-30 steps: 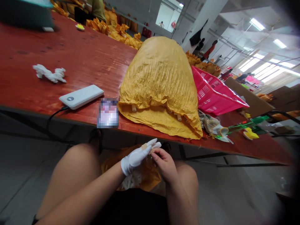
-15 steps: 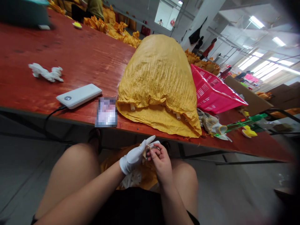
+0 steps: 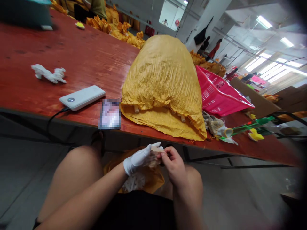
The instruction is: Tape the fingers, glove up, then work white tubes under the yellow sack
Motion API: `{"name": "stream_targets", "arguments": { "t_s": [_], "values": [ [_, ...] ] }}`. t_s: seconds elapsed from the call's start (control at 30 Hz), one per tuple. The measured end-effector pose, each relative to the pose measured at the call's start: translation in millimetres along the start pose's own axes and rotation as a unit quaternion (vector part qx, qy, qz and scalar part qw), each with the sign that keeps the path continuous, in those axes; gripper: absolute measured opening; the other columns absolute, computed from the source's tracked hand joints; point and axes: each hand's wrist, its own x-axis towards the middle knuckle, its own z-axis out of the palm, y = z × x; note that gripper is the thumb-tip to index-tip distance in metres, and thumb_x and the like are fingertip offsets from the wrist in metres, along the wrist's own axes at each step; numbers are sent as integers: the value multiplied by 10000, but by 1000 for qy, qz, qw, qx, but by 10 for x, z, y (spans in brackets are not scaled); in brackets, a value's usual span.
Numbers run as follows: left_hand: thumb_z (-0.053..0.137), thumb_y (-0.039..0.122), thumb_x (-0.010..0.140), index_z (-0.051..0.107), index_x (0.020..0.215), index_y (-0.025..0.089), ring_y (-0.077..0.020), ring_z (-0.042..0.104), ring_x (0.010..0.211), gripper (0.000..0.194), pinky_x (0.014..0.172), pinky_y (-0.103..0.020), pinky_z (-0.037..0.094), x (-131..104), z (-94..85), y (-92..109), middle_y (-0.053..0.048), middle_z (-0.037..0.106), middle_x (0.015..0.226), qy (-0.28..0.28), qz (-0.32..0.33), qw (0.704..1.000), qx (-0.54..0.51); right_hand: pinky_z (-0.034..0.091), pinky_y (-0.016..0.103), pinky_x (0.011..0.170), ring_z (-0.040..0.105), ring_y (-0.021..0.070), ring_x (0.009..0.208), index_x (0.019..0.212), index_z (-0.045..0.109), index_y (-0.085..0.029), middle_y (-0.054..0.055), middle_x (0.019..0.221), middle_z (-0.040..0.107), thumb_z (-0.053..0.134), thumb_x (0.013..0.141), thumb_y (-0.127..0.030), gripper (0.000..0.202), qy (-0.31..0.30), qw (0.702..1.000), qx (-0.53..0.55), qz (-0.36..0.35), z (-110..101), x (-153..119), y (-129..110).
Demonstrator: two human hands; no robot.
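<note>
My left hand (image 3: pixel 141 157), in a white glove, is raised above my lap with its fingers round a beige, crumpled thin piece (image 3: pixel 153 158). My bare right hand (image 3: pixel 174 163) pinches the other end of that piece between thumb and fingers, just right of the glove. What the piece is made of is too blurred to tell. Below the hands, between my knees, a yellow sack (image 3: pixel 157 182) stands open with white pieces (image 3: pixel 134 182) inside. On the red table a large full yellow sack (image 3: pixel 165 73) lies with its mouth toward me, short white tubes showing at the opening.
The red table (image 3: pixel 96 57) edge runs in front of my knees. On it are a white power bank (image 3: pixel 82 97) with a cable, a blurred-out flat object (image 3: pixel 110 114), crumpled white cloth (image 3: pixel 49 74), a pink basket (image 3: pixel 220 92) and a green bottle (image 3: pixel 251 125).
My right hand has moved a little to the right, away from the glove. The beige piece now stretches between both hands, and more of the open sack's white pieces shows.
</note>
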Motion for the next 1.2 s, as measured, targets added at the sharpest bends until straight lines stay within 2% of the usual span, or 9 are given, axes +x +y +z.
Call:
{"name": "stream_targets", "arguments": {
  "t_s": [0.13,0.3,0.47,0.57,0.63,0.77,0.87,1.0,1.2],
  "values": [
    [617,384,806,540,1243,237,-266,438,1245,468,1087,-483,224,15,14,4,-101,535,1291,-77,-4,996,43,406,233,558,505,127,589,750,534,-204,-28,631,540,563,765,-354,154,7,989,-132,-60,-252,120,-208],
    [724,81,653,432,1317,316,-250,327,1326,762,1095,-481,198,24,22,5,-61,401,1414,-187,-15,982,26,419,240,613,535,135,626,762,576,-201,-16,675,586,553,780,-304,108,5,965,-235,-118,-309,188,-385],
    [545,365,851,543,1235,238,-236,420,1267,404,1086,-454,229,-38,70,90,-90,515,1313,-130,-4,987,-95,444,264,653,565,159,689,789,610,-211,7,732,619,551,791,-276,88,-3,954,-266,-138,-371,157,-306],
    [404,533,885,512,1269,247,-240,433,1254,491,1087,-460,215,-85,107,169,-80,507,1329,-107,12,987,-122,464,277,703,576,166,757,823,630,-215,24,795,611,554,798,-242,85,-51,952,-256,-162,-419,93,-185],
    [458,527,866,485,1292,260,-239,427,1257,503,1092,-449,198,-106,125,205,-73,491,1349,-89,23,987,-129,465,291,775,575,177,850,872,634,-213,44,895,605,571,797,-243,102,-49,951,-244,-186,-404,19,-100],
    [503,526,844,471,1303,252,-242,423,1259,536,1098,-436,174,-106,134,209,-83,478,1361,-71,30,989,-129,456,266,713,563,163,779,801,590,-208,32,822,593,522,838,-263,95,93,955,-213,-186,-225,-174,46],
    [448,541,865,428,1337,242,-234,420,1259,560,1103,-428,155,-82,119,189,-92,459,1375,-54,27,988,-142,443,238,597,551,141,646,791,577,-212,10,725,584,496,847,-263,111,62,961,-227,-148,-38,-283,151],
    [381,533,893,284,1417,218,-229,432,1247,619,1097,-416,160,-54,102,206,-114,439,1386,-26,16,984,-178,481,250,650,573,133,675,1008,553,-214,33,900,586,506,809,-186,207,34,954,-263,-140,117,-323,331],
    [327,584,887,180,1449,187,-245,471,1208,703,1066,-403,230,-56,126,280,-139,455,1363,11,-23,974,-224,499,274,784,580,157,896,1146,544,-265,54,1014,544,442,840,-131,349,51,942,-240,-228,110,-262,523]
  ]
}}
